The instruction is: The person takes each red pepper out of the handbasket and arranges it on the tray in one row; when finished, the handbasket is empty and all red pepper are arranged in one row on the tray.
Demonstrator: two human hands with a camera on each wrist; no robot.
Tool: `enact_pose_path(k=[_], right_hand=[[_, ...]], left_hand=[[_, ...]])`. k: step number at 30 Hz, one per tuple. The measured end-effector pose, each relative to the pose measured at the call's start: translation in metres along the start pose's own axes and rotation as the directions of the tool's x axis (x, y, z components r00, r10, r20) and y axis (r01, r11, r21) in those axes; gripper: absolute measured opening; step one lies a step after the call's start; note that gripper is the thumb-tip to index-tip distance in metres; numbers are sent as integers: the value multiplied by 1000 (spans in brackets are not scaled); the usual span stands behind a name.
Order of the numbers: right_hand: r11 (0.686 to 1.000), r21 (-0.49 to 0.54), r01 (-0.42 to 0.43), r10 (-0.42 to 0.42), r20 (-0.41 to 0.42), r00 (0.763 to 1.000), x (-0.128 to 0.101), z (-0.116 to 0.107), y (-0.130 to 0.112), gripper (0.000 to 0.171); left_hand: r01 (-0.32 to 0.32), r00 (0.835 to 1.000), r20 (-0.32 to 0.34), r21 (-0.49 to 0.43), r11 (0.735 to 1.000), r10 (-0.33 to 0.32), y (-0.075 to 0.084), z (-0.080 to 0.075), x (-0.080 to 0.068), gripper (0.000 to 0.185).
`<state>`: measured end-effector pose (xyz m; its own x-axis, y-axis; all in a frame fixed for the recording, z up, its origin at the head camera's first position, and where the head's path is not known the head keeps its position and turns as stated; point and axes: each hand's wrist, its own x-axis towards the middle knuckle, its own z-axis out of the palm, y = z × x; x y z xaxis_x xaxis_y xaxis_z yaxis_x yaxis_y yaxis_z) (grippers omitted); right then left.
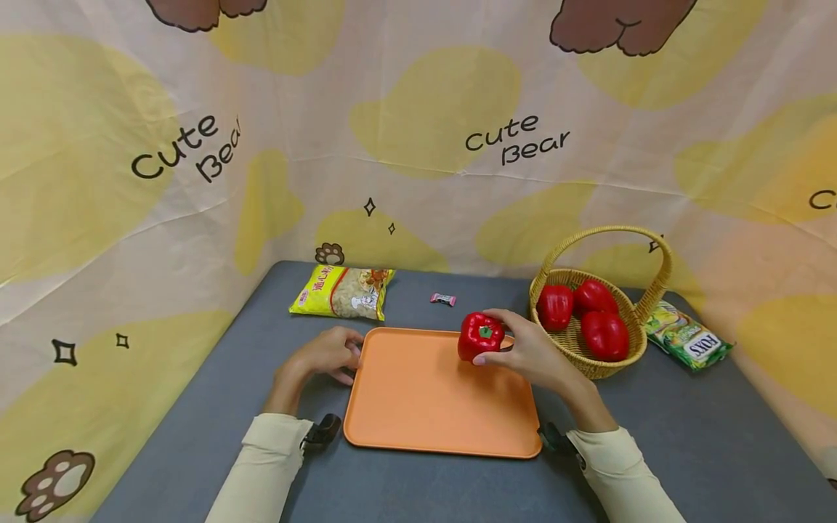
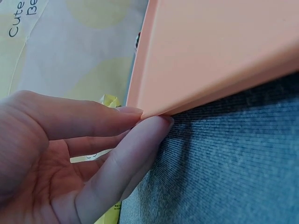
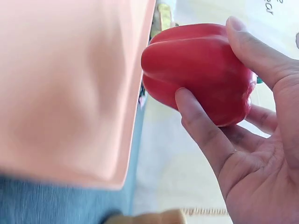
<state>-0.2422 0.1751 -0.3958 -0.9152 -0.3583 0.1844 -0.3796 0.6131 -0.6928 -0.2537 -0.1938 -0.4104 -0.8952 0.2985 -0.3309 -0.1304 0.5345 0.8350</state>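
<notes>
A red bell pepper (image 1: 480, 336) with a green stem is held between the thumb and fingers of my right hand (image 1: 532, 352), over the back right part of an orange tray (image 1: 431, 407). The right wrist view shows the bell pepper (image 3: 201, 70) up close, its side gripped by thumb and fingertips. My left hand (image 1: 327, 354) is at the tray's left edge. In the left wrist view its thumb and index finger pinch the tray's rim (image 2: 187, 108). Right of the tray, a yellow woven basket (image 1: 582, 369) with a tall handle holds several red bell peppers (image 1: 604, 335).
A yellow bag (image 1: 340, 292) with a clear-looking front lies at the back left of the grey table (image 1: 405, 487). One small pink wrapped candy (image 1: 443, 299) lies behind the tray. Beside the basket is a green packet (image 1: 686, 338). Patterned cloth (image 1: 418, 145) hangs behind the table.
</notes>
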Motion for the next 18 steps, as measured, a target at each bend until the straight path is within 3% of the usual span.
enact_pose_path(k=[10, 18], right_hand=[[999, -36, 37, -34, 95, 995, 26, 32, -17, 77], [1000, -13, 27, -24, 162, 986, 41, 54, -36, 84]], left_hand=[[-27, 1000, -8, 1, 1000, 27, -3, 0, 3, 56], [-28, 1000, 2, -19, 999, 28, -4, -1, 4, 54]])
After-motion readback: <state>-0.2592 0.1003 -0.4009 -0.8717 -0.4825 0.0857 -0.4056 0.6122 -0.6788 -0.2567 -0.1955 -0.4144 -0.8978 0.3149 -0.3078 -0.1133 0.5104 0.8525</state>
